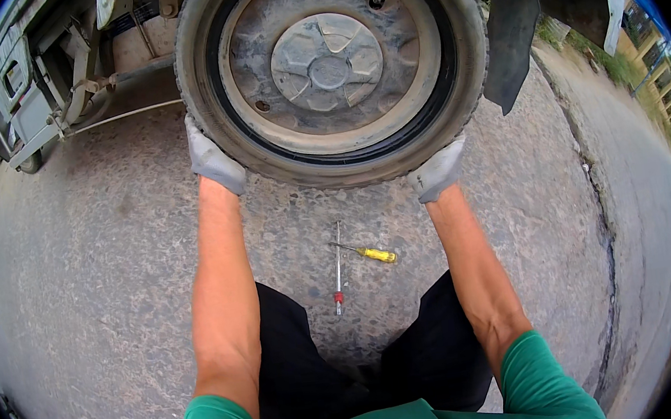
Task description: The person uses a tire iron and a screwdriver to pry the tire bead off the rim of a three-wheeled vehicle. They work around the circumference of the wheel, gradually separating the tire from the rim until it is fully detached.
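A vehicle wheel with a dusty hub cap fills the upper middle, its black tyre facing me. My left hand, in a grey-white glove, grips the tyre's lower left edge. On the lower right edge my gloved right hand holds the same tyre. The fingers of both hands are partly hidden behind the tread. Below the wheel, between my knees, a yellow-handled screwdriver lies on the ground. Its shaft crosses a thin metal rod tool with a red collar.
The vehicle's underbody and grey metal frame are at the upper left. A black mudflap hangs just right of the wheel. A long crack runs through the rough pavement on the right.
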`<state>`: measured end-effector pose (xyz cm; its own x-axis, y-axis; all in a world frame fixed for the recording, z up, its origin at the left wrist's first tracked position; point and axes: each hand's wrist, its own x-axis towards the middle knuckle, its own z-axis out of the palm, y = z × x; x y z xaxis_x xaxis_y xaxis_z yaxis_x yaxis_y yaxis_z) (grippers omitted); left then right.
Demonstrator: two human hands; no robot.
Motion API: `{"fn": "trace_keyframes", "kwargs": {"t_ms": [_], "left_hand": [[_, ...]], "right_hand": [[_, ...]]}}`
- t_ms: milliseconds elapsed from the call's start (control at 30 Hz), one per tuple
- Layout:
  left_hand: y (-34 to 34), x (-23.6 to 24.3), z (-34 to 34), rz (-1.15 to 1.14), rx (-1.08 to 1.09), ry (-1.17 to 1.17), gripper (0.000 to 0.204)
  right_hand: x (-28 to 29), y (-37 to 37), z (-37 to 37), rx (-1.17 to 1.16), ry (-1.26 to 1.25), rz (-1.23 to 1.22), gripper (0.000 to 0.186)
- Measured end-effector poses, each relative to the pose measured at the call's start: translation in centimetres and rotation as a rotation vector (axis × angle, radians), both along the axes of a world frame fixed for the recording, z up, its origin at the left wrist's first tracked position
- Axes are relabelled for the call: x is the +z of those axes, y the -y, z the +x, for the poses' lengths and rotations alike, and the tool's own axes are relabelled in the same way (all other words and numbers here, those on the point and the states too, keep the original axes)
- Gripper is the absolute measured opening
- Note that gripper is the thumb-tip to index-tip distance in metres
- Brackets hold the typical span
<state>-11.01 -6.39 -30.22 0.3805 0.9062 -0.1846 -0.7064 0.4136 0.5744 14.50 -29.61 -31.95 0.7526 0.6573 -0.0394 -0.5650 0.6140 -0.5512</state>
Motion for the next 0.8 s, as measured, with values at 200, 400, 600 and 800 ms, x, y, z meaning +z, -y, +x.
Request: {"fn": "trace_keyframes", "kwargs": {"t_ms": [200,400,600,800], "left_hand": [[-1.3,-1.0,0.6,0.015,-0.018,0.057,0.048],[-0.6,0.1,1.0,0.002,0.007,0.007,0.045],[-0.6,0.2,1.0,0.043,0.042,-0.001,0.042],[-0.5,0.6,1.2,0.076,0.071,-0.028,0.043]], "right_hand": [[-0.3,0.4,0.5,0.006,-0.02,0.017,0.047],[-0.3,0.5,0.4,0.023,0.006,0.022,0.046],[-0.3,0.5,-0.1,0.035,-0.12,-0.018,0.046],[-1.8,0.4,1.2,0.108,-0.11,0.02,0.056]]}}
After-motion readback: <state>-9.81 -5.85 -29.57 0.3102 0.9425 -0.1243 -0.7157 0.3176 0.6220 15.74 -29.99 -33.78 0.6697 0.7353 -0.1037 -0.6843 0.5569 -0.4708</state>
